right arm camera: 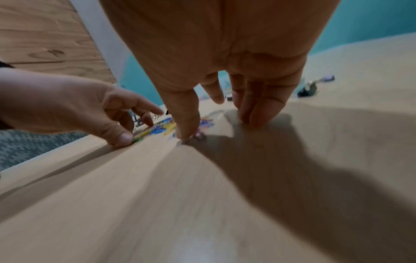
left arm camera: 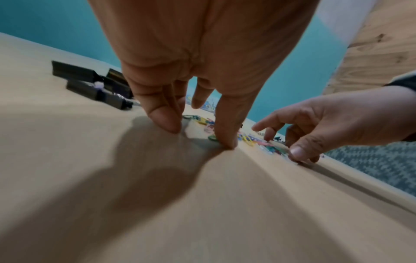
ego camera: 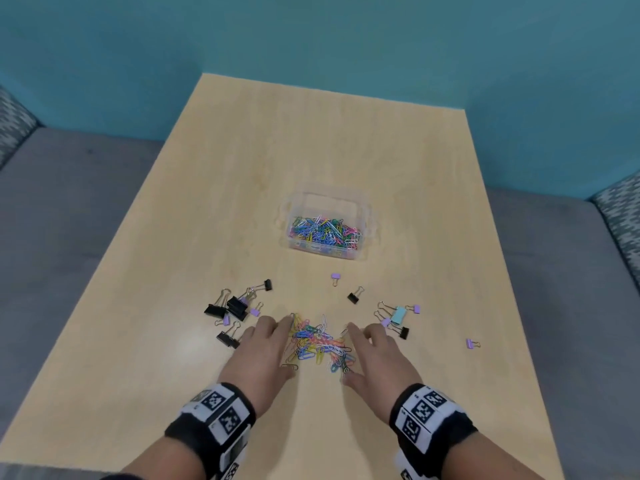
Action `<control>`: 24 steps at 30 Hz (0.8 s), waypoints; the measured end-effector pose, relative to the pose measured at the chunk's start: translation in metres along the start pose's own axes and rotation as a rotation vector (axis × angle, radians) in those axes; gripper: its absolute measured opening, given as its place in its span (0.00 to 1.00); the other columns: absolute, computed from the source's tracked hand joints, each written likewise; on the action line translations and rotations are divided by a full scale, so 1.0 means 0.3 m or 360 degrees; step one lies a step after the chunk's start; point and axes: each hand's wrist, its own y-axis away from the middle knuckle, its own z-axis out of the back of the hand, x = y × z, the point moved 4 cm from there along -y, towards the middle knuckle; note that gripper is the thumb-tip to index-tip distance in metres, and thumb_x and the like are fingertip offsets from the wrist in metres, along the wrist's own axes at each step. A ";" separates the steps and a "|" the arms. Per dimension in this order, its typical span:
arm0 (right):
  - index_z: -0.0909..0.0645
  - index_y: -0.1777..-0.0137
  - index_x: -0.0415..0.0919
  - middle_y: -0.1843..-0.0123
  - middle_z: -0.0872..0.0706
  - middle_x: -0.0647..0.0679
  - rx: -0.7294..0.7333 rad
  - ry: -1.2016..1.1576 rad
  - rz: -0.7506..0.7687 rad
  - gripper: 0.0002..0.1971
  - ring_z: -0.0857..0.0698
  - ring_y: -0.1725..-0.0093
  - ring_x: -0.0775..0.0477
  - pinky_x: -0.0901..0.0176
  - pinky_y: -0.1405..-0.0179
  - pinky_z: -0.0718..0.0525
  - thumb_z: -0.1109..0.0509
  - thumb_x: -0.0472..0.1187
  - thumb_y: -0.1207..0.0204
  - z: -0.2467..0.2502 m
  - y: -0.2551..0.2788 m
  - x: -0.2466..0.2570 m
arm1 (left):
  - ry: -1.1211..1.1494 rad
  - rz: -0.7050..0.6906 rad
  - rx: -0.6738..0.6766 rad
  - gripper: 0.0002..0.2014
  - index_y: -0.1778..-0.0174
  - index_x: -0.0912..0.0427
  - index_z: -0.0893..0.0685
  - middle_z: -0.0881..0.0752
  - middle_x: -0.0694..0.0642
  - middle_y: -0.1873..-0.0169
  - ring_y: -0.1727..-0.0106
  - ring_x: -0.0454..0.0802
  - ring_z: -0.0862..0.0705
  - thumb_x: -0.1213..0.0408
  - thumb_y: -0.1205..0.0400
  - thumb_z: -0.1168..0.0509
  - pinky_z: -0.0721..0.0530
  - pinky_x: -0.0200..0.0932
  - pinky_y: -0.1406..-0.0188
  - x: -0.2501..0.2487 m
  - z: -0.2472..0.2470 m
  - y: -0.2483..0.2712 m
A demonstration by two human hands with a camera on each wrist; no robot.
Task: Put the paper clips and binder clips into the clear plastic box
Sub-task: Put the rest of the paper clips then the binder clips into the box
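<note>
Pale wooden table (ego camera: 207, 188) carries everything. Left hand (ego camera: 258, 355) and right hand (ego camera: 379, 358) stand on it with fingers spread and nothing grasped, flanking the heap of coloured wire paper clips (ego camera: 320, 342) — probably to rake it together. Outside each hand lie black and lilac metal binder clips (ego camera: 230, 308), close enough to snag. Beyond, bare table leads to the clear plastic box (ego camera: 327, 225), already partly filled.

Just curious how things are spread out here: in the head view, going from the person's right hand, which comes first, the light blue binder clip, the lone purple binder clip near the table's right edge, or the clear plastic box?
From the right hand:
1. Light blue binder clip, just beyond it.
2. Lone purple binder clip, far right.
3. Clear plastic box, farthest, mid-table.
</note>
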 end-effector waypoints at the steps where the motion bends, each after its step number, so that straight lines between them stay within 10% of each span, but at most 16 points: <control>1: 0.45 0.23 0.55 0.36 0.35 0.50 -0.0004 -0.0045 0.0000 0.34 0.28 0.41 0.45 0.53 0.50 0.19 0.32 0.52 0.26 -0.012 -0.011 0.015 | 0.0034 -0.0013 -0.0023 0.39 0.22 0.48 0.40 0.31 0.51 0.39 0.43 0.53 0.26 0.54 0.27 0.29 0.24 0.45 0.42 -0.015 -0.003 -0.015; 11: 0.27 0.46 0.44 0.46 0.29 0.45 -0.0158 -0.0034 -0.0022 0.07 0.25 0.53 0.42 0.48 0.56 0.20 0.37 0.36 0.22 -0.024 -0.176 0.115 | 0.0102 0.0032 -0.0208 0.08 0.49 0.55 0.18 0.27 0.55 0.53 0.58 0.55 0.23 0.64 0.22 0.37 0.20 0.51 0.61 -0.078 -0.025 -0.150; 16: 0.30 0.52 0.42 0.50 0.29 0.44 -0.0086 0.0088 0.0015 0.10 0.31 0.63 0.43 0.52 0.67 0.32 0.35 0.29 0.27 0.004 -0.169 0.106 | 0.0091 0.0040 -0.0229 0.04 0.54 0.60 0.18 0.26 0.55 0.56 0.63 0.56 0.22 0.65 0.20 0.37 0.27 0.45 0.68 -0.074 -0.012 -0.148; 24: 0.27 0.52 0.42 0.55 0.28 0.49 -0.0065 -0.0031 -0.0030 0.06 0.22 0.62 0.42 0.50 0.64 0.24 0.32 0.36 0.23 0.035 -0.164 0.080 | 0.0321 0.0136 -0.0237 0.07 0.50 0.54 0.14 0.21 0.55 0.55 0.58 0.56 0.18 0.62 0.18 0.37 0.20 0.46 0.61 -0.067 0.022 -0.138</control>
